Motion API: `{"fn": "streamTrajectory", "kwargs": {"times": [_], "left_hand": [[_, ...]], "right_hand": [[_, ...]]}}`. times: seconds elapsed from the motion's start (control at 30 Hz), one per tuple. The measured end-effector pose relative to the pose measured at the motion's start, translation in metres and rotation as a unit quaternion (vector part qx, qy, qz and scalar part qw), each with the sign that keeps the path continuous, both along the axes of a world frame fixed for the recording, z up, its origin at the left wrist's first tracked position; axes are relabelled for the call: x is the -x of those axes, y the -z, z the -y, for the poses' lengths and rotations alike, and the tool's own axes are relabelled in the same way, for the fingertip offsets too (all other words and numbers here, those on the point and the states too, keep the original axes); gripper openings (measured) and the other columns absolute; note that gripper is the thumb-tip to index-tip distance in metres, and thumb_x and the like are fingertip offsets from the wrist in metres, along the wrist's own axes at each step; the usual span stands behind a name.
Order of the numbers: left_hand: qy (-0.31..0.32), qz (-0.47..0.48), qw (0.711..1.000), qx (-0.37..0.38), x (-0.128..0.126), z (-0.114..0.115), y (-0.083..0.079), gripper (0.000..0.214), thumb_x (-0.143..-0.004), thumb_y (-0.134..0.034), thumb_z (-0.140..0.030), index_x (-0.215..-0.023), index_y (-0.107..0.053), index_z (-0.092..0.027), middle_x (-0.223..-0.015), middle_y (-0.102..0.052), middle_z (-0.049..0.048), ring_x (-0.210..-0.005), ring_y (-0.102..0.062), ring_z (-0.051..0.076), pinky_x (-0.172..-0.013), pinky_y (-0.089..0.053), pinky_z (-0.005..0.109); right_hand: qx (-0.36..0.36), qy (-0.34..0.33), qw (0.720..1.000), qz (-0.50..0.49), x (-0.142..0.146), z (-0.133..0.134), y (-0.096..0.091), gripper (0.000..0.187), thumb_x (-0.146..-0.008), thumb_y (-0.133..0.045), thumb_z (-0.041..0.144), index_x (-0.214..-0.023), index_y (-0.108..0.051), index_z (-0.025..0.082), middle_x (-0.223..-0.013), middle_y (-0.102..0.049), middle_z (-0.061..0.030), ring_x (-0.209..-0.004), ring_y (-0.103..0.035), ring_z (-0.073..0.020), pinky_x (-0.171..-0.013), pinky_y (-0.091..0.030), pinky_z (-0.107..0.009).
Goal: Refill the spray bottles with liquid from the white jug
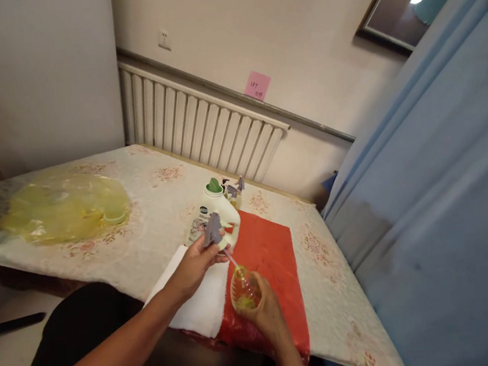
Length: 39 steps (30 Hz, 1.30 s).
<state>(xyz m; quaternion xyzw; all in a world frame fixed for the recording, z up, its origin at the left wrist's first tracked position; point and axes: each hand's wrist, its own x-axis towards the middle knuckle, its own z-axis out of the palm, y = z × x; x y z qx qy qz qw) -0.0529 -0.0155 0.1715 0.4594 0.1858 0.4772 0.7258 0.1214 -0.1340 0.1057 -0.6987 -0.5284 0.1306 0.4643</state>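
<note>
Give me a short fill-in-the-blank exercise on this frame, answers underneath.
The ____ hand holds the sprayer.
The right hand holds the bottle near the ____-coloured mat.
The towel left of the mat is ____.
The bag on the table is ____.

Answers: left; red; white; yellow.

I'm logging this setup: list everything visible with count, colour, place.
Curtain: 1, blue, far right
Picture: 1, dark, upper right
Radiator: 1, whitish, upper centre
Socket: 1, white, above radiator
Note: 1, pink, above radiator
Tablecloth: 1, pale floral, centre
Bag: 1, yellow, tablecloth's left
Mat: 1, red, on tablecloth
Cloth: 1, white, left of mat
Jug: 1, whitish, behind cloth
Rear spray heads: count unclear, grey, behind jug
Bottle: 1, clear, over mat
Held spray head: 1, grey, above bottle
Left hand: 1, bare, on spray head
Right hand: 1, bare, around bottle
</note>
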Motion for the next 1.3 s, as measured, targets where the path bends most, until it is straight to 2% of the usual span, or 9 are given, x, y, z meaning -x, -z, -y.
{"fn": "streamTrajectory", "kwargs": {"times": [0.2,0.37,0.57,0.8,0.93,1.07,1.17,1.23,1.3], "left_hand": [[0.036,-0.134,0.983,-0.117,-0.010,0.014,0.017,0.038,-0.082,-0.068,-0.038,-0.114,-0.064,-0.018,-0.115,-0.069,0.0057,-0.112,-0.059,0.025,-0.107,-0.039,0.043],[0.058,-0.177,0.971,-0.150,-0.007,0.016,0.022,0.039,-0.086,-0.060,-0.038,-0.120,-0.061,-0.018,-0.115,-0.068,0.0055,-0.111,-0.057,0.025,-0.105,-0.039,0.042],[0.065,-0.167,0.973,-0.148,-0.003,0.017,0.026,0.042,-0.087,-0.059,-0.035,-0.125,-0.059,-0.018,-0.116,-0.067,0.0058,-0.109,-0.057,0.025,-0.102,-0.041,0.039],[0.057,-0.226,0.951,-0.202,-0.003,0.014,0.030,0.043,-0.090,-0.055,-0.033,-0.130,-0.057,-0.017,-0.122,-0.066,0.0071,-0.112,-0.057,0.025,-0.107,-0.038,0.041],[0.075,-0.231,0.946,-0.217,-0.006,0.013,0.031,0.048,-0.093,-0.053,-0.034,-0.139,-0.051,-0.020,-0.130,-0.064,0.0063,-0.117,-0.057,0.025,-0.108,-0.039,0.039],[0.103,-0.212,0.945,-0.225,-0.014,0.012,0.021,0.056,-0.093,-0.057,-0.040,-0.145,-0.046,-0.023,-0.137,-0.060,0.0066,-0.125,-0.054,0.027,-0.112,-0.037,0.041],[0.118,-0.189,0.950,-0.217,-0.024,0.008,0.013,0.063,-0.089,-0.062,-0.038,-0.147,-0.042,-0.023,-0.144,-0.054,0.0081,-0.130,-0.051,0.028,-0.113,-0.036,0.043],[0.123,-0.178,0.954,-0.205,-0.031,0.003,0.016,0.068,-0.087,-0.064,-0.037,-0.148,-0.039,-0.022,-0.148,-0.050,0.0104,-0.132,-0.050,0.029,-0.112,-0.037,0.044],[0.098,-0.199,0.953,-0.206,-0.035,-0.006,0.029,0.067,-0.086,-0.063,-0.035,-0.147,-0.039,-0.021,-0.148,-0.049,0.0133,-0.134,-0.049,0.029,-0.111,-0.039,0.045]], "right_hand": [[0.020,-0.038,0.999,-0.011,0.016,-0.004,-0.018,0.058,-0.059,-0.078,0.029,-0.115,-0.063,0.021,-0.111,-0.069,-0.0084,-0.104,-0.066,-0.0298,-0.090,-0.054,-0.040],[0.014,-0.033,0.999,-0.013,0.018,-0.003,-0.015,0.061,-0.056,-0.079,0.025,-0.115,-0.063,0.021,-0.109,-0.069,-0.0082,-0.100,-0.066,-0.0297,-0.090,-0.054,-0.041],[0.029,-0.060,0.993,-0.094,0.020,-0.002,-0.009,0.074,-0.051,-0.079,0.017,-0.123,-0.060,0.024,-0.113,-0.070,-0.0040,-0.101,-0.067,-0.0261,-0.090,-0.055,-0.037],[0.037,-0.034,0.996,-0.079,0.027,0.000,-0.019,0.065,-0.051,-0.076,0.019,-0.115,-0.065,0.020,-0.108,-0.071,-0.0062,-0.094,-0.069,-0.0260,-0.086,-0.056,-0.036],[0.022,-0.049,0.992,-0.117,0.027,0.001,-0.014,0.062,-0.053,-0.075,0.017,-0.114,-0.064,0.021,-0.105,-0.072,-0.0042,-0.092,-0.069,-0.0246,-0.083,-0.057,-0.034],[-0.001,-0.086,0.985,-0.151,0.019,-0.004,-0.006,0.064,-0.059,-0.077,0.019,-0.120,-0.061,0.023,-0.113,-0.072,-0.0036,-0.101,-0.068,-0.0247,-0.089,-0.056,-0.035],[-0.022,-0.079,0.985,-0.151,0.010,-0.012,-0.006,0.061,-0.059,-0.079,0.021,-0.117,-0.062,0.024,-0.111,-0.072,-0.0034,-0.101,-0.069,-0.0246,-0.089,-0.056,-0.035],[-0.029,-0.061,0.986,-0.152,0.001,-0.020,-0.009,0.057,-0.060,-0.080,0.023,-0.114,-0.063,0.024,-0.108,-0.073,-0.0037,-0.096,-0.070,-0.0247,-0.085,-0.057,-0.035],[-0.033,-0.040,0.988,-0.146,-0.012,-0.031,-0.011,0.054,-0.059,-0.080,0.027,-0.111,-0.064,0.023,-0.106,-0.073,-0.0044,-0.093,-0.071,-0.0255,-0.082,-0.058,-0.036]]}}
